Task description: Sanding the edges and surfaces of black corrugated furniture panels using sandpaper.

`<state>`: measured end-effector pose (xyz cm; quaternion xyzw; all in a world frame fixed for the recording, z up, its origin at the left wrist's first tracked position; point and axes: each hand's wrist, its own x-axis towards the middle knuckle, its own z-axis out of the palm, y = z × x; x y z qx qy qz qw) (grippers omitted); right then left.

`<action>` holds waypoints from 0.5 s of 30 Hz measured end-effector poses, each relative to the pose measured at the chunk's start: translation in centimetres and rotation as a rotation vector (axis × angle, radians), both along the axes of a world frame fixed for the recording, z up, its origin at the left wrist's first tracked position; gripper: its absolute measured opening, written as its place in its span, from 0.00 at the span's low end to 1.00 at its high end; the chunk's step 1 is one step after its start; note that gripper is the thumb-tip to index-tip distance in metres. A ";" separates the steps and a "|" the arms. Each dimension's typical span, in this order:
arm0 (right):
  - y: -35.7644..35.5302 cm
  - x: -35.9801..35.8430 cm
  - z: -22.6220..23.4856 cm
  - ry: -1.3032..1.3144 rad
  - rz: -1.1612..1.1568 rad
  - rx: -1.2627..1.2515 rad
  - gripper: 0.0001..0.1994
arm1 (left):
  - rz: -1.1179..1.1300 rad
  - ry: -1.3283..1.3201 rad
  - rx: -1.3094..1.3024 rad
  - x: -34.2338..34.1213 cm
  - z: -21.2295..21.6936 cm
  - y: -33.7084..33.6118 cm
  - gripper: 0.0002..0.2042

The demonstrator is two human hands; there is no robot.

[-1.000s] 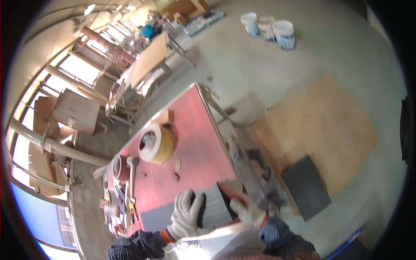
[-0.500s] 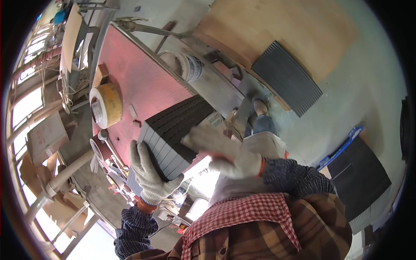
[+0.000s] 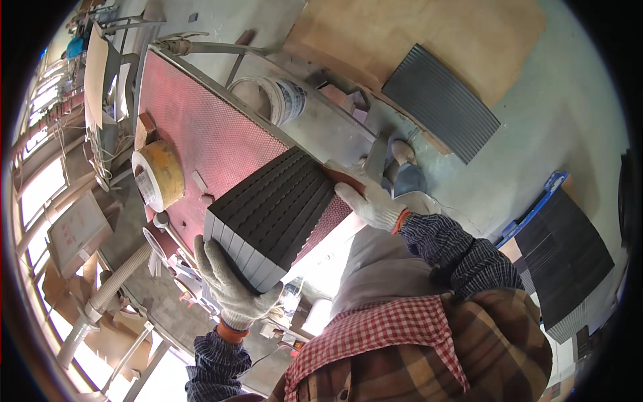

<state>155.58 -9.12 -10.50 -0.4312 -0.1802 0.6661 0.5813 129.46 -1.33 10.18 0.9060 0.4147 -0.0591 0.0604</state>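
Observation:
A stack of dark grey ribbed sheets point(image 3: 274, 204) lies tilted over the edge of a red work table point(image 3: 194, 127). My left hand point(image 3: 231, 285), in a white knit glove, grips the stack's near end from below. My right hand point(image 3: 368, 201), also gloved, holds the stack's far side near a reddish corner. Both hands carry the stack together.
A big roll of yellow tape point(image 3: 159, 175) and a small wooden block point(image 3: 144, 124) sit on the table. A white bucket point(image 3: 284, 99) stands on the floor beside it. One ribbed sheet point(image 3: 439, 100) lies on a plywood board point(image 3: 429, 33); more dark sheets point(image 3: 569, 258) are piled at right.
The view swung down and right, bringing my body into the picture. Both hands closed on the ribbed stack and drew it off the table toward me.

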 end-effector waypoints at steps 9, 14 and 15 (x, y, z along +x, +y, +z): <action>3.1 0.6 1.8 -0.243 -0.014 0.442 0.26 | 0.012 -0.022 0.007 -0.1 -0.3 0.0 0.68; 5.1 0.5 2.4 -0.179 0.105 0.397 0.24 | 0.006 0.019 -0.009 -0.3 0.0 -0.1 0.69; 5.1 0.1 3.0 -0.272 0.078 0.624 0.24 | 0.017 0.004 -0.025 -0.4 -0.1 0.0 0.69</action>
